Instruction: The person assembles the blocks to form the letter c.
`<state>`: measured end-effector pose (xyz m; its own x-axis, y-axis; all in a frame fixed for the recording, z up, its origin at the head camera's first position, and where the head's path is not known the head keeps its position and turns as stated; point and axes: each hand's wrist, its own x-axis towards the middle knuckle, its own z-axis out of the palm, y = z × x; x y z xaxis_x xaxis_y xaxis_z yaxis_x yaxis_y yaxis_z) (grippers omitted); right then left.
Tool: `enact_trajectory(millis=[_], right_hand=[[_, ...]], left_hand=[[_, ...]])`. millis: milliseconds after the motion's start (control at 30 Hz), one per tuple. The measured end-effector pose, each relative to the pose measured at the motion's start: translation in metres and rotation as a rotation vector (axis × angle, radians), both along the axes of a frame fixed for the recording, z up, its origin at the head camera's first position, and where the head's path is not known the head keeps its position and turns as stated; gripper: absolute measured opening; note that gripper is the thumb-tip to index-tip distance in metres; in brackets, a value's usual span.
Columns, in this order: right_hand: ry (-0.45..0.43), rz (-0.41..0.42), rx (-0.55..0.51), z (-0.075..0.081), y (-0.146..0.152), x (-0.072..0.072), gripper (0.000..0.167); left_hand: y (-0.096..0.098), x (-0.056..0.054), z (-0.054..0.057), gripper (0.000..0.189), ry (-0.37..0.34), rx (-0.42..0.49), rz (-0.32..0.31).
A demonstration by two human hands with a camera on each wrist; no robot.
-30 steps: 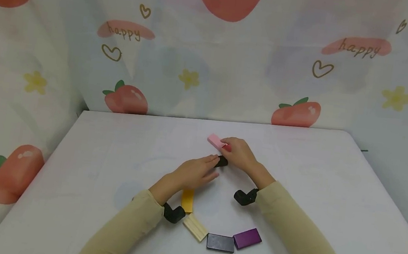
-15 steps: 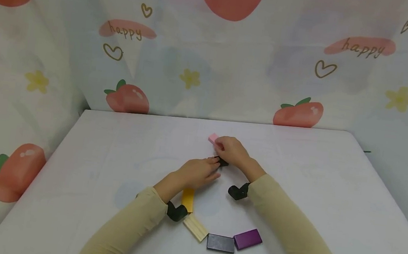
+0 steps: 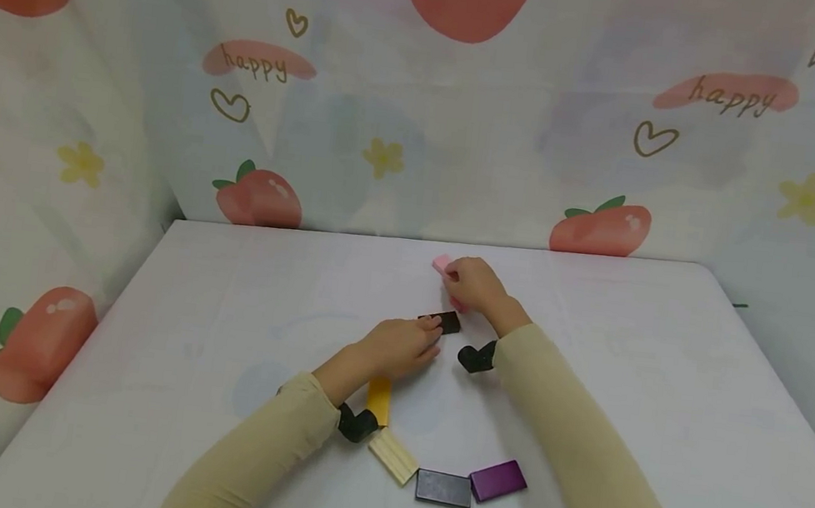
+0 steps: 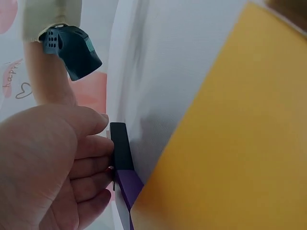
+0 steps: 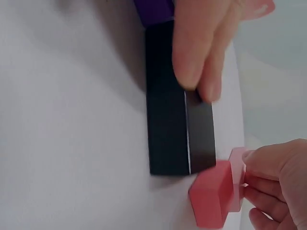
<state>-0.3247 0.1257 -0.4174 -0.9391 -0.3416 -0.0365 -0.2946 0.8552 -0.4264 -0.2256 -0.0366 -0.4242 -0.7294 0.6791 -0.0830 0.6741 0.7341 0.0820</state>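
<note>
My left hand [image 3: 398, 347] rests its fingertips on a black block [image 3: 448, 322] that lies flat; its fingers are extended and relaxed. Farther back, my right hand [image 3: 475, 284] pinches a pink block [image 3: 441, 264] between thumb and fingers. Just under that hand lies a red block [image 3: 457, 303], mostly hidden in the head view. In the right wrist view the red block [image 5: 210, 197] sits by the end of the black block [image 5: 168, 120], with the pink block [image 5: 237, 182] right beside it. A violet block [image 4: 128, 184] adjoins the black one in the left wrist view.
A curved row of blocks comes toward the front: yellow [image 3: 379, 402], cream ridged [image 3: 394, 456], dark grey [image 3: 444, 489] and purple [image 3: 498, 481]. White cloth covers the table [image 3: 635, 380]; a printed curtain [image 3: 467, 127] hangs behind it.
My right hand has shifted toward the back of the table with the pink block, so the red and black blocks show more than half a second ago. My left hand stays at the black block.
</note>
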Motion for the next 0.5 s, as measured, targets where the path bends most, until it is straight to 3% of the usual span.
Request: enact_trajectory(millis=[233, 500], right_hand=[[-0.021, -0.114, -0.033, 0.002, 0.029, 0.000, 0.030], [-0.042, -0.180, -0.034, 0.002, 0.044, 0.005, 0.030]], left_hand=[[0.004, 0.003, 0.004, 0.042, -0.018, -0.015, 0.016], [0.002, 0.004, 0.008, 0.041, -0.026, -0.017, 0.017]])
